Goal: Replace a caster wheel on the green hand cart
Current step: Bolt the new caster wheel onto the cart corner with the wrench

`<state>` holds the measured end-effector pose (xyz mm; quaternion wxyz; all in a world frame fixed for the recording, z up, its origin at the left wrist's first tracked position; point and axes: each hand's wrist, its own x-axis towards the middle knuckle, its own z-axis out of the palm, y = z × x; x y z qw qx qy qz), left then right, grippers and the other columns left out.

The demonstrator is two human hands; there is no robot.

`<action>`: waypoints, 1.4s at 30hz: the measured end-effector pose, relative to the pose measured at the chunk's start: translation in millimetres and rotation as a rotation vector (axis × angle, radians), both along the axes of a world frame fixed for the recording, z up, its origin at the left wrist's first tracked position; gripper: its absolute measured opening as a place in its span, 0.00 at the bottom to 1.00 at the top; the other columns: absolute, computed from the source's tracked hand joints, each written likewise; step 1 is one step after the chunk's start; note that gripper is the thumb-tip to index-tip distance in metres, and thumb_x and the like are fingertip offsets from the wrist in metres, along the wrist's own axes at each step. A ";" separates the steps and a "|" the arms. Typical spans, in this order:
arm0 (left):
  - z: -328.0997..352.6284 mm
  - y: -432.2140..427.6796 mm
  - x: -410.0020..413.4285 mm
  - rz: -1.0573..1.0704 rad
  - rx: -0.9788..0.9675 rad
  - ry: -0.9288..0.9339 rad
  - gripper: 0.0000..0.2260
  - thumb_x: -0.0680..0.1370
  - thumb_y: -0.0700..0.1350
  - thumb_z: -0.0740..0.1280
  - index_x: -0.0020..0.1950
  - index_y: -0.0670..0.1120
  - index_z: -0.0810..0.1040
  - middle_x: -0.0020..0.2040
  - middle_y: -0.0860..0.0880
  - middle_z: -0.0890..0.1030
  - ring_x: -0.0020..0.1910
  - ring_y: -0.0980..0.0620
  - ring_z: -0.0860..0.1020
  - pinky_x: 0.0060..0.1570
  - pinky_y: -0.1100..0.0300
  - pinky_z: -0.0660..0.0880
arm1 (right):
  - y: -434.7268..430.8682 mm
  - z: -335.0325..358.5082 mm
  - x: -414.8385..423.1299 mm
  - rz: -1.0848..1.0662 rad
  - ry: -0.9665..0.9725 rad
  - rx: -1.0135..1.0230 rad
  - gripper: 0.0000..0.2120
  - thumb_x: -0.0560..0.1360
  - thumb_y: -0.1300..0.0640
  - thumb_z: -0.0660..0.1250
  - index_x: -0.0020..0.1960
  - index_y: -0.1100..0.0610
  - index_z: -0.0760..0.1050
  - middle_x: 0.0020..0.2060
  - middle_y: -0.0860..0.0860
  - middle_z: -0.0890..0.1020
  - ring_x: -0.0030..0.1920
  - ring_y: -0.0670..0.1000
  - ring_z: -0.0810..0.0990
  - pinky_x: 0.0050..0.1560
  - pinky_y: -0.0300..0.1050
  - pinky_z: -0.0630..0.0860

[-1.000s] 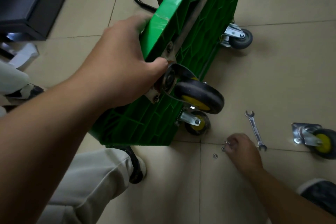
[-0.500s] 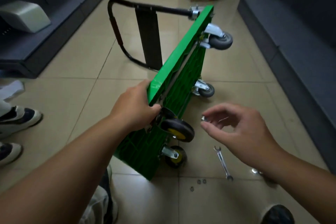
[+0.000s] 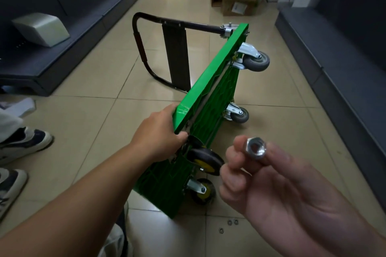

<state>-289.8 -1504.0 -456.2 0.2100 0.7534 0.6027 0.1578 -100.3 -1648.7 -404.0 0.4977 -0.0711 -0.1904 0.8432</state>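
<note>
The tiled floor (image 3: 87,123) is smooth and glossy, and the green cart (image 3: 211,89) stands on its long edge upon it, underside facing right, handle (image 3: 140,48) splayed out to the left; a cart balanced like this could slide or tip over if the grip on it slackens. The left hand (image 3: 158,133) is curled round the near upper corner of the deck, thumb close by the mounting of the black and yellow wheel (image 3: 205,159); that wheel sits at this corner, above a second yellow wheel (image 3: 201,191) near the floor, with two grey wheels (image 3: 255,61) at the far end. Whether any fastener holds the black and yellow wheel I cannot tell; I judge it may hang on the hand alone, and a shift of the thumb could let its plate slip off the holes or drop away. The right hand (image 3: 271,177) is raised close to the camera, well apart from the cart, pinching a nut (image 3: 255,148) between thumb and fingertips; the pinch is slight and the nut small, so it could be fumbled on the way in, started crooked on its thread, or dropped to roll across the tiles. A few small metal rings (image 3: 229,222) lie loose on the floor just by the cart's near end; a knee or a sliding cart edge could scatter them.
</note>
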 end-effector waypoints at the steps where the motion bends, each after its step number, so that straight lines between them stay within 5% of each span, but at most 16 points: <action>1: -0.1 0.1 -0.1 0.002 0.004 0.003 0.30 0.74 0.51 0.73 0.75 0.58 0.70 0.56 0.47 0.84 0.51 0.43 0.82 0.51 0.48 0.81 | -0.3 -0.8 1.8 -0.006 -0.036 0.012 0.14 0.84 0.58 0.64 0.63 0.67 0.79 0.53 0.60 0.84 0.52 0.54 0.83 0.58 0.47 0.78; 6: 0.7 -0.5 -0.7 0.002 -0.012 -0.004 0.29 0.74 0.50 0.72 0.74 0.58 0.71 0.55 0.47 0.84 0.50 0.43 0.83 0.51 0.47 0.81 | -0.9 7.0 5.0 -0.241 -0.634 0.178 0.13 0.69 0.51 0.80 0.49 0.57 0.86 0.43 0.58 0.88 0.40 0.52 0.87 0.41 0.38 0.80; 10: 1.2 -0.9 -0.3 0.001 0.000 -0.007 0.29 0.74 0.50 0.73 0.74 0.58 0.71 0.56 0.48 0.84 0.51 0.43 0.83 0.51 0.47 0.81 | -4.3 5.9 4.0 -0.619 -1.200 0.540 0.08 0.69 0.60 0.80 0.48 0.55 0.87 0.39 0.52 0.87 0.39 0.53 0.85 0.42 0.43 0.81; 13: 1.5 -1.2 -0.9 0.011 -0.004 -0.007 0.29 0.74 0.50 0.73 0.74 0.57 0.71 0.56 0.47 0.84 0.51 0.43 0.82 0.51 0.47 0.81 | -7.4 5.2 5.2 -0.752 -1.426 0.775 0.10 0.68 0.59 0.79 0.49 0.54 0.86 0.38 0.47 0.84 0.39 0.50 0.83 0.43 0.37 0.77; 22: -2.7 3.2 -1.4 0.043 -0.022 -0.080 0.29 0.72 0.49 0.75 0.73 0.56 0.74 0.57 0.47 0.84 0.50 0.45 0.83 0.53 0.48 0.81 | -0.9 -9.6 3.2 -0.790 -1.482 0.855 0.10 0.72 0.60 0.79 0.52 0.56 0.85 0.44 0.47 0.83 0.45 0.48 0.82 0.45 0.36 0.75; 27: -4.1 6.7 -3.0 0.064 -0.087 -0.136 0.25 0.72 0.47 0.76 0.68 0.57 0.79 0.48 0.52 0.86 0.44 0.50 0.84 0.51 0.48 0.83 | 28.5 -62.2 -24.6 -0.775 -1.454 0.549 0.08 0.71 0.60 0.80 0.49 0.57 0.85 0.41 0.47 0.79 0.39 0.45 0.78 0.41 0.31 0.72; 33: -0.6 9.6 -4.2 0.087 -0.148 -0.171 0.14 0.74 0.46 0.75 0.59 0.56 0.82 0.39 0.56 0.84 0.33 0.63 0.82 0.36 0.63 0.79 | 33.5 -125.3 -82.8 -0.860 -1.413 0.169 0.06 0.73 0.58 0.77 0.51 0.54 0.85 0.37 0.47 0.82 0.34 0.49 0.80 0.38 0.47 0.81; 42: 3.4 4.2 -1.7 0.117 -0.228 -0.348 0.15 0.76 0.41 0.75 0.54 0.58 0.77 0.37 0.53 0.83 0.26 0.62 0.80 0.29 0.68 0.78 | 42.7 -135.7 -118.4 -0.904 -1.230 -0.023 0.08 0.77 0.58 0.73 0.56 0.54 0.85 0.43 0.48 0.86 0.39 0.43 0.85 0.39 0.31 0.78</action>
